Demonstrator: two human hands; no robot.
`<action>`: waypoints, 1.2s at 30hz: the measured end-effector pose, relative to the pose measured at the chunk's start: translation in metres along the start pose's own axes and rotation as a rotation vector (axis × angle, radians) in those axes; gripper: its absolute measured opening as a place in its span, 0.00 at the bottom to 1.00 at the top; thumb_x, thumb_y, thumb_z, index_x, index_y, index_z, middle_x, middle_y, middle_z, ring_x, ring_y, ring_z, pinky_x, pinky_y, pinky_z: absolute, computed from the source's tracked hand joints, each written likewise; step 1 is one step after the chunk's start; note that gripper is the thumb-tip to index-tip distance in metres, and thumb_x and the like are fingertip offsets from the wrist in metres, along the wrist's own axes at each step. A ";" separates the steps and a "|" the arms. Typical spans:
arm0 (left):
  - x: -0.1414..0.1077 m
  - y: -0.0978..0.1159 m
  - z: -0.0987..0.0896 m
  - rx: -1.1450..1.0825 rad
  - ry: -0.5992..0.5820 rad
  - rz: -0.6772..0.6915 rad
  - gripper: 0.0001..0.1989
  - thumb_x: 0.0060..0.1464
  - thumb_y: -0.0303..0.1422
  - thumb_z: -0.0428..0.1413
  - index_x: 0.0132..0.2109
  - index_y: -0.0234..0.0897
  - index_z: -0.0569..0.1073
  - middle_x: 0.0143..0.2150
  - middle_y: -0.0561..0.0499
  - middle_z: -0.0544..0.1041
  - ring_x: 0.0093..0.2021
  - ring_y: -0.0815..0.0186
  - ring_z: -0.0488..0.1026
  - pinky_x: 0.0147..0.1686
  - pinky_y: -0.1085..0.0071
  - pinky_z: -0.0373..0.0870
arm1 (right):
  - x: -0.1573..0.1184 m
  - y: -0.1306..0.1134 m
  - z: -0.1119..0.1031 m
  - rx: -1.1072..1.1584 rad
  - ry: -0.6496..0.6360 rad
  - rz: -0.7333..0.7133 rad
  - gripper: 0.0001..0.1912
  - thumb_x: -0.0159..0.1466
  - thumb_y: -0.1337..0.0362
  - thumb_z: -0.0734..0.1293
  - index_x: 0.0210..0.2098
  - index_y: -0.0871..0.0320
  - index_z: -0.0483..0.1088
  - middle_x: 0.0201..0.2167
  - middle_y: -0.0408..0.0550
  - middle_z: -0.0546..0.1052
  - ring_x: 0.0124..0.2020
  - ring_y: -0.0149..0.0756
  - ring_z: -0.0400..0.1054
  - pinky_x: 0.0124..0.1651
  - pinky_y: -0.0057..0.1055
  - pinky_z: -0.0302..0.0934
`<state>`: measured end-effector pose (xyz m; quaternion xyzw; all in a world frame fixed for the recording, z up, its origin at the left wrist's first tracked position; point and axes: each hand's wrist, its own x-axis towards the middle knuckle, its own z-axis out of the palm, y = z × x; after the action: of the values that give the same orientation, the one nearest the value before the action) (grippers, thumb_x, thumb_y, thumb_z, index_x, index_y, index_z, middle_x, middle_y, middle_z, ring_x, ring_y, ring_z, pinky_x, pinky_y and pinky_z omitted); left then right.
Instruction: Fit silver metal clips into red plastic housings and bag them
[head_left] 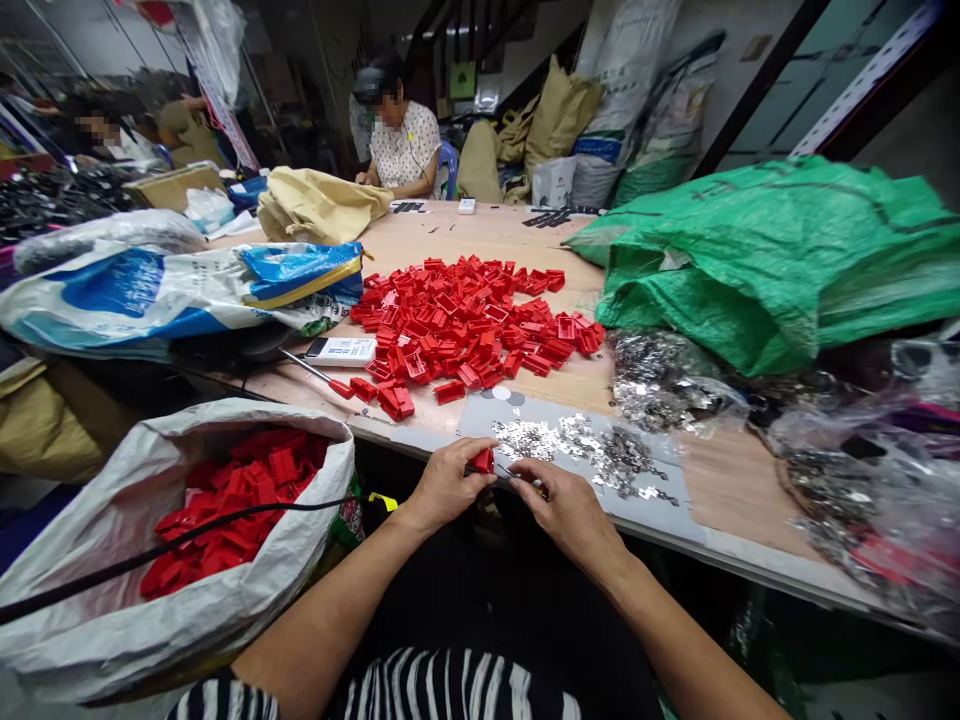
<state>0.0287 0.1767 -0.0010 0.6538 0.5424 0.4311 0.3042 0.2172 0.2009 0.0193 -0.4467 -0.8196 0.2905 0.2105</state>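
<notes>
My left hand is closed around a small red plastic part just in front of the table's near edge. Close beside it, my right hand pinches a small metal piece whose tip points at the red part; whether the two touch I cannot tell. Beyond my hands, small flat metal pieces lie scattered on a grey mat. A wide heap of red plastic parts covers the middle of the table.
An open white sack of red parts stands at my left, a black cable across it. A screwdriver lies by a white device. Green sacking and plastic bags occupy the right. Across the table sits a person.
</notes>
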 end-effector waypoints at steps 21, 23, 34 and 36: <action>0.006 -0.004 -0.002 -0.072 -0.059 -0.050 0.17 0.48 0.27 0.59 0.47 0.43 0.76 0.42 0.51 0.80 0.41 0.62 0.76 0.45 0.68 0.69 | 0.010 -0.019 0.014 -0.380 -0.063 0.038 0.10 0.66 0.71 0.58 0.37 0.56 0.70 0.35 0.49 0.73 0.32 0.38 0.70 0.32 0.31 0.60; 0.006 -0.004 0.000 -0.100 -0.044 -0.061 0.17 0.47 0.27 0.60 0.47 0.43 0.76 0.43 0.51 0.80 0.43 0.61 0.76 0.47 0.67 0.68 | 0.011 -0.025 0.016 -0.433 -0.059 0.062 0.10 0.66 0.72 0.58 0.38 0.56 0.70 0.35 0.49 0.73 0.30 0.37 0.70 0.30 0.30 0.59; -0.016 0.012 0.005 -0.154 0.131 -0.103 0.15 0.45 0.27 0.61 0.42 0.40 0.75 0.38 0.52 0.76 0.38 0.65 0.72 0.44 0.69 0.66 | -0.009 -0.006 0.008 0.036 0.064 -0.092 0.09 0.68 0.65 0.54 0.46 0.54 0.62 0.41 0.50 0.70 0.41 0.39 0.68 0.43 0.34 0.61; -0.021 0.019 0.005 -0.334 0.182 -0.169 0.14 0.46 0.29 0.61 0.43 0.39 0.74 0.38 0.52 0.76 0.39 0.66 0.72 0.45 0.69 0.66 | -0.014 -0.008 0.003 0.162 0.016 -0.079 0.10 0.68 0.64 0.53 0.47 0.53 0.60 0.36 0.47 0.72 0.36 0.38 0.68 0.40 0.33 0.61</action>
<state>0.0411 0.1523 0.0085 0.5048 0.5416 0.5454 0.3929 0.2180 0.1847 0.0211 -0.3979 -0.8086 0.3438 0.2641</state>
